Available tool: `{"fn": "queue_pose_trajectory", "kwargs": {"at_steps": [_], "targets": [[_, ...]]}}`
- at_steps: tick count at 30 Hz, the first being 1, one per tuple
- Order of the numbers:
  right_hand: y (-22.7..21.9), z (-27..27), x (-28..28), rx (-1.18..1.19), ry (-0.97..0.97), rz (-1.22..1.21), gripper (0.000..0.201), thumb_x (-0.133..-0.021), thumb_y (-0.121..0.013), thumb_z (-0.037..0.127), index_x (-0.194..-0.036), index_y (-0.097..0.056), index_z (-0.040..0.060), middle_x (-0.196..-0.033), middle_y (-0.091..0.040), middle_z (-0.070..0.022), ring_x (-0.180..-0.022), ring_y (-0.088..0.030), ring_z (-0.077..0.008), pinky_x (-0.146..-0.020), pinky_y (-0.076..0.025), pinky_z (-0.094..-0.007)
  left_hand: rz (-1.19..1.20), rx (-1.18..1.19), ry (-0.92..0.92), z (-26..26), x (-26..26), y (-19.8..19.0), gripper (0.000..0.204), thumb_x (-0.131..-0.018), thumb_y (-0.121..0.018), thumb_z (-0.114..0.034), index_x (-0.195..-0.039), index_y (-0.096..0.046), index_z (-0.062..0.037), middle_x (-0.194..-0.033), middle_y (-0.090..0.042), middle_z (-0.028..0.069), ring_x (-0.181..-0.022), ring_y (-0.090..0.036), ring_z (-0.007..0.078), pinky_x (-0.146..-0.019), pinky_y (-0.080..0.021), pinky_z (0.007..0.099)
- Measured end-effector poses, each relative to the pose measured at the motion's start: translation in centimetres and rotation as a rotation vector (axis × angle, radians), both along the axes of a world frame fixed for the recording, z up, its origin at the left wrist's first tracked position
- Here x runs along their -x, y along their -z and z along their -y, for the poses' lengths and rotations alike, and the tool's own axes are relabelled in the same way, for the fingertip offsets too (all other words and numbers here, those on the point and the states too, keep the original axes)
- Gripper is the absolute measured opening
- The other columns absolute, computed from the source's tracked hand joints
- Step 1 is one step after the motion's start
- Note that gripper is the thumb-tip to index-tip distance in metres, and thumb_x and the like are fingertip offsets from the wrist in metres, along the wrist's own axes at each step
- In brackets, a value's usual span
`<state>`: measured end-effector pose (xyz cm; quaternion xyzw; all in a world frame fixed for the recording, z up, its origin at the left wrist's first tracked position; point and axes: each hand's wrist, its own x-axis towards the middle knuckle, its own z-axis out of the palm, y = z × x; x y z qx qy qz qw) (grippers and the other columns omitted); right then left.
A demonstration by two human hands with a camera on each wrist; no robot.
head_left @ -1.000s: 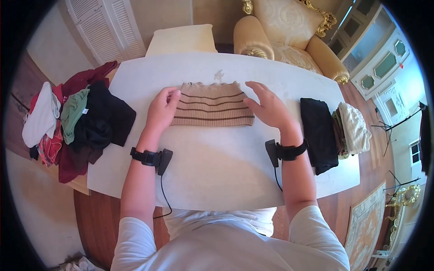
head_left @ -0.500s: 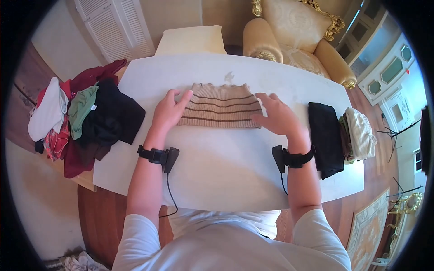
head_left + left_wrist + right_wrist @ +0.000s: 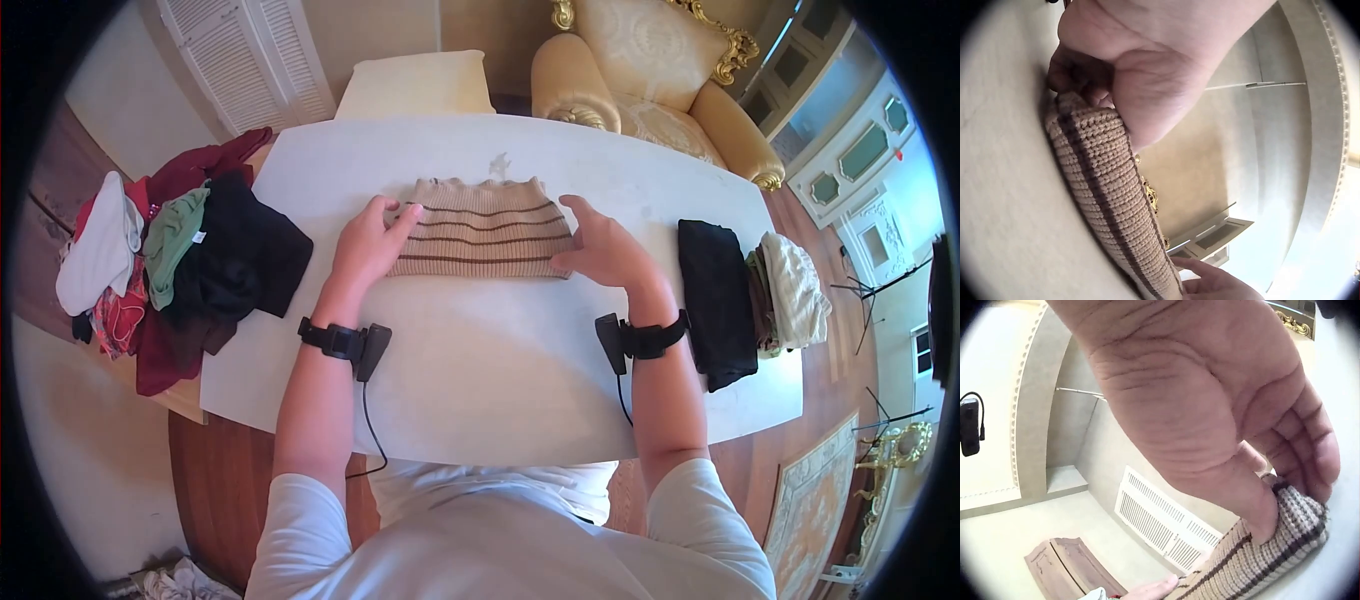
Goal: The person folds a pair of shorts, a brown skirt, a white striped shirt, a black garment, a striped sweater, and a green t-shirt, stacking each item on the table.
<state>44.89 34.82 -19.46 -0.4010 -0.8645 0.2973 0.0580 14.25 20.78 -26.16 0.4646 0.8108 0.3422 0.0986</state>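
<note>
A tan ribbed knit top point(image 3: 485, 235) with dark brown stripes lies folded into a flat block on the white table point(image 3: 480, 370). At its left edge my left hand point(image 3: 370, 245) pinches the knit, thumb on top and fingers curled around the end, as the left wrist view shows. My right hand point(image 3: 615, 250) is at the opposite edge. Its thumb point(image 3: 1260, 519) rests on the fabric near the corner, while the other fingers stretch loosely along the outer side. The top's far edge is wavy.
A loose heap of clothes, with a black garment point(image 3: 240, 250), a green one point(image 3: 175, 240) and a white one point(image 3: 100, 245), hangs over the table's left side. Folded black clothing point(image 3: 718, 305) and a white folded piece point(image 3: 795, 290) sit at the right. An armchair point(image 3: 650, 90) stands beyond.
My right hand has slid toward me along the top's right edge, and its thumb now rests nearer the front corner. The left hand stays at the left edge. The head view shifted slightly.
</note>
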Motion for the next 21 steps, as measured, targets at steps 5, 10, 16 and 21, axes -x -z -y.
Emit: {"fn": "queue_pose_trajectory", "kwargs": {"at_steps": [5,10,16,21], "targets": [[0.7,-1.0,-0.4,0.029,-0.011,-0.062,0.086,-0.081,-0.08,0.015,-0.156,-0.038,0.0031,-0.104,-0.074,-0.0247,-0.102,-0.072,-0.0386,-0.091,-0.055,-0.0431,-0.008,-0.038,0.005,-0.1,0.2,0.3,0.06,-0.098,-0.067,-0.056,-0.122,-0.068,-0.0008,-0.078,-0.067,0.0122,-0.072,-0.065,0.0226,-0.069,-0.052,0.0365],[0.0,-0.4,-0.4,0.051,-0.062,0.008,0.098,-0.077,-0.082,0.014,-0.16,-0.031,0.0058,-0.108,-0.074,-0.0258,-0.104,-0.071,-0.0397,-0.093,-0.055,-0.0432,-0.004,-0.041,0.008,-0.1,0.3,0.4,0.059,-0.098,-0.067,-0.056,-0.12,-0.068,-0.0012,-0.076,-0.067,0.0114,-0.07,-0.064,0.022,-0.067,-0.051,0.0362],[1.4,-0.1,0.5,-0.047,-0.088,0.084,0.105,-0.072,-0.084,0.011,-0.163,-0.029,0.0096,-0.123,-0.069,-0.0288,-0.119,-0.066,-0.0435,-0.102,-0.051,-0.0453,-0.031,-0.039,0.009,-0.1,0.3,0.4,0.058,-0.098,-0.067,-0.055,-0.12,-0.068,-0.0016,-0.075,-0.066,0.0114,-0.069,-0.064,0.0219,-0.066,-0.051,0.0365],[2.0,-0.8,0.2,-0.055,-0.119,0.047,0.105,-0.072,-0.083,0.01,-0.163,-0.029,0.0095,-0.128,-0.068,-0.0293,-0.123,-0.063,-0.0443,-0.105,-0.05,-0.0452,0.021,0.03,0.017,0.1,0.1,-0.4,0.062,-0.098,-0.065,-0.056,-0.125,-0.066,0.0003,-0.091,-0.073,0.0205,-0.087,-0.073,0.0335,-0.08,-0.056,0.0422]]}}
